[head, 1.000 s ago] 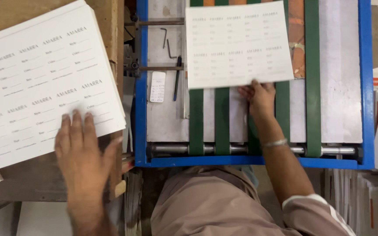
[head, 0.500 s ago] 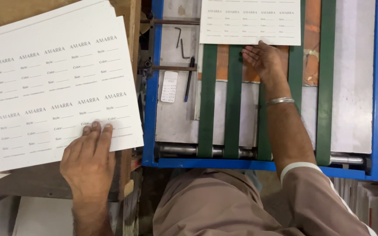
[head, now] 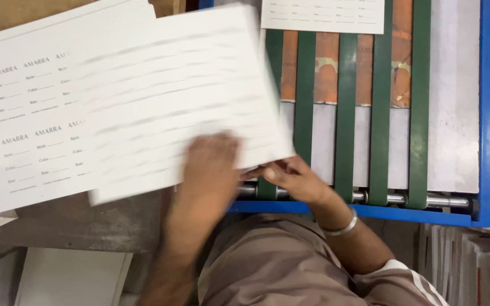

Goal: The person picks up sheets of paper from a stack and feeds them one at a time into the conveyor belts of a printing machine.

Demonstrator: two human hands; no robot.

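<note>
Setting: blue-framed feeder machine (head: 486, 113) with four green belts (head: 344, 113) running over a grey bed, beside a worn brown desk (head: 86, 224) on its left.
Stack: white printed label sheets (head: 29, 124) lie piled on the desk, reaching its far edge.
Moving sheet: one white sheet (head: 182, 96), blurred with motion, is tilted above the stack, its right edge overhanging the machine's left side and the nearest belt.
Left hand: left hand (head: 211, 164) lies palm down on the near part of that sheet, forearm running straight back toward the body; blur hides whether the fingers are spread or together.
Right hand: right hand (head: 293, 178) is at the sheet's near right corner, fingers curled and pinching its edge, wrist bent inward, a silver bangle (head: 341, 228) on the wrist.
Far sheet: another printed sheet (head: 321, 14) rests on the belts at the bed's far edge.
Right margin: upright stacked card edges (head: 483, 266) stand beyond the machine's near right corner.
</note>
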